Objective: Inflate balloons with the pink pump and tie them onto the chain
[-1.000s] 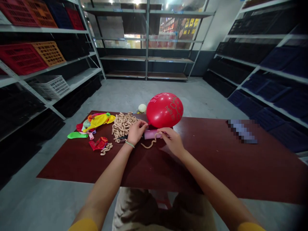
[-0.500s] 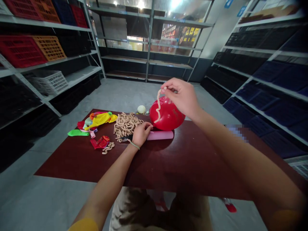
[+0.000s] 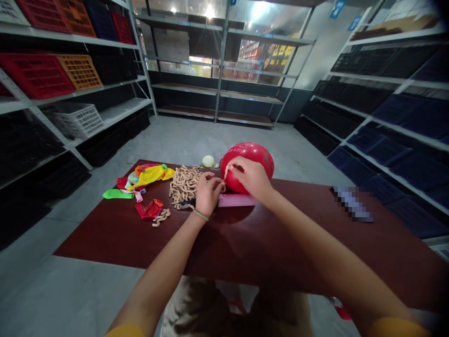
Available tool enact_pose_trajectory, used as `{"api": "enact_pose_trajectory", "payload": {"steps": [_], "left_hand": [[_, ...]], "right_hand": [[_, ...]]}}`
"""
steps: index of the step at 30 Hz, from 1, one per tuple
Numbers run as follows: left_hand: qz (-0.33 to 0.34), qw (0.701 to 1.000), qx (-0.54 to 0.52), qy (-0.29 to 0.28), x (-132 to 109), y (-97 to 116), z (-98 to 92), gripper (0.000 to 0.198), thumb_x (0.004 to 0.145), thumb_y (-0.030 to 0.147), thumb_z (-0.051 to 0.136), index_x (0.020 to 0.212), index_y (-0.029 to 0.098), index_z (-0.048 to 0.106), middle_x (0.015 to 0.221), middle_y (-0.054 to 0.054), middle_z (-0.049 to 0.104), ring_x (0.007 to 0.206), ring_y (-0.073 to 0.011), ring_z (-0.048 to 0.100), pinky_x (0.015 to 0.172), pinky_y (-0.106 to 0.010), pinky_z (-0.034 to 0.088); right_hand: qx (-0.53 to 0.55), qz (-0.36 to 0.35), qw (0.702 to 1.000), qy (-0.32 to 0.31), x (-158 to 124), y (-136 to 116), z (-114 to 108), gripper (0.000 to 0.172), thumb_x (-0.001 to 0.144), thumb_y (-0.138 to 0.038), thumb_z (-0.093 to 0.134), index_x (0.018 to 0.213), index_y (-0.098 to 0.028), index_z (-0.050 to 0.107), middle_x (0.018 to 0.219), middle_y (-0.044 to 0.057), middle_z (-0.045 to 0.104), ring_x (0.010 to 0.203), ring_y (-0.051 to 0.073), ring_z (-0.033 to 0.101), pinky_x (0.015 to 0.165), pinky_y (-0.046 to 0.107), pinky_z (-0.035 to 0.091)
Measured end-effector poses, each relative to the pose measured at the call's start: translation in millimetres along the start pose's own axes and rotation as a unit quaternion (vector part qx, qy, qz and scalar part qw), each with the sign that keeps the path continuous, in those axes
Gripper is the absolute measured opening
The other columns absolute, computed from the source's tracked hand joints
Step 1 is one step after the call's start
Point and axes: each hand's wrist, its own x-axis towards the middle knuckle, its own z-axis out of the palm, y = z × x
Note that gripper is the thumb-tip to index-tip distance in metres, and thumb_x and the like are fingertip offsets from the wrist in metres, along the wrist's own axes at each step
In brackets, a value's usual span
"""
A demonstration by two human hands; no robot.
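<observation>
Both of my hands are close together at the left side of an inflated red balloon (image 3: 257, 154) with printed lettering. My right hand (image 3: 250, 177) pinches a thin beige wavy cord (image 3: 226, 172) in front of the balloon. My left hand (image 3: 207, 192) is closed, thumb and fingers pinched together beside the cord's lower part and the balloon's edge; what they grip is hidden. Just left of it lies a heap of beige curly cords (image 3: 184, 182), with a dark thin object (image 3: 187, 203) at its front. A pink cylinder (image 3: 236, 200) lies under the balloon's near side.
On the dark red table (image 3: 224, 243), deflated balloons (image 3: 150, 177) in several colours lie left, near a red wrapper (image 3: 150, 209) and loose cord pieces (image 3: 162, 217). A pale round object (image 3: 208, 161) shows behind the far edge. A pixelated item (image 3: 352, 203) lies right. Shelves with crates (image 3: 31, 75) stand around.
My right hand has come down and left with the cord, from above the balloon to beside my left hand. My left hand stays at the balloon's left side. The view has shifted slightly.
</observation>
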Motion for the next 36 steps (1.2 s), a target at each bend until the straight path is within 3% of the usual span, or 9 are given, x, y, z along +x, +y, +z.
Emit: {"api": "enact_pose_trajectory", "payload": {"steps": [3,6,11,13,16,25,30,36], "left_hand": [[-0.001,1.0,-0.02,0.011,2.4,-0.4,-1.3,0.011,0.087,0.028,0.066,0.086,0.019,0.072,0.124,-0.012,0.058,0.121,-0.0247,0.053,0.106,-0.041,0.04],[-0.063,0.992,-0.11,-0.024,4.2,-1.3,1.1,0.012,0.088,0.028,0.063,0.084,0.019,0.07,0.111,-0.01,0.067,0.113,-0.0228,0.06,0.103,-0.039,0.044],[-0.249,0.917,-0.307,-0.057,5.1,-4.0,9.6,0.02,0.084,0.036,0.064,0.087,0.016,0.065,0.082,-0.005,0.071,0.079,-0.0179,0.068,0.08,-0.035,0.055],[-0.285,0.891,-0.351,-0.051,5.4,-3.6,11.0,0.023,0.082,0.038,0.066,0.087,0.016,0.063,0.083,-0.005,0.072,0.08,-0.0173,0.07,0.08,-0.034,0.056],[-0.307,0.874,-0.374,-0.039,6.1,-0.8,10.5,0.025,0.079,0.04,0.069,0.086,0.016,0.061,0.083,-0.005,0.073,0.08,-0.0169,0.071,0.081,-0.034,0.056],[-0.26,0.913,-0.312,-0.043,6.0,5.3,7.1,0.024,0.082,0.04,0.066,0.087,0.016,0.065,0.084,-0.005,0.073,0.077,-0.0169,0.07,0.075,-0.031,0.056],[-0.234,0.944,-0.233,-0.027,7.6,2.3,3.4,0.024,0.081,0.04,0.067,0.086,0.016,0.069,0.077,-0.003,0.07,0.068,-0.0139,0.064,0.067,-0.026,0.051],[-0.195,0.963,-0.187,-0.024,8.5,-2.1,1.3,0.024,0.084,0.04,0.064,0.089,0.017,0.069,0.084,-0.004,0.071,0.075,-0.015,0.064,0.07,-0.025,0.05]], "right_hand": [[0.019,0.012,1.0,0.021,-17.3,1.5,5.3,0.016,0.091,-0.025,0.053,0.089,-0.026,0.07,0.094,0.0,0.073,0.086,0.017,0.066,0.077,0.031,0.047],[0.057,0.047,0.996,0.053,-31.9,2.2,10.0,0.016,0.091,-0.032,0.056,0.092,-0.026,0.07,0.097,0.001,0.073,0.088,0.019,0.066,0.077,0.031,0.049],[0.19,0.159,0.965,0.084,-52.9,9.2,23.0,0.025,0.091,-0.042,0.056,0.102,-0.025,0.069,0.089,0.002,0.072,0.076,0.018,0.067,0.069,0.033,0.055],[0.244,0.19,0.947,0.085,-57.8,15.1,29.5,0.028,0.09,-0.045,0.055,0.103,-0.024,0.068,0.083,0.002,0.071,0.073,0.017,0.067,0.067,0.033,0.057],[0.306,0.218,0.922,0.089,-60.7,25.8,39.2,0.028,0.089,-0.048,0.055,0.097,-0.023,0.065,0.081,0.003,0.069,0.076,0.017,0.067,0.074,0.035,0.059],[0.424,0.3,0.851,0.07,-50.8,41.2,67.1,0.019,0.091,-0.042,0.049,0.083,-0.026,0.046,0.096,0.001,0.069,0.098,0.017,0.068,0.091,0.04,0.054],[0.468,0.313,0.824,0.063,-38.2,35.7,80.8,0.019,0.092,-0.041,0.047,0.081,-0.027,0.04,0.088,0.0,0.071,0.087,0.017,0.07,0.083,0.038,0.056],[0.492,0.327,0.803,0.082,-24.1,29.5,86.5,0.024,0.092,-0.048,0.048,0.086,-0.027,0.039,0.077,-0.002,0.066,0.069,0.014,0.065,0.063,0.029,0.054]]}}
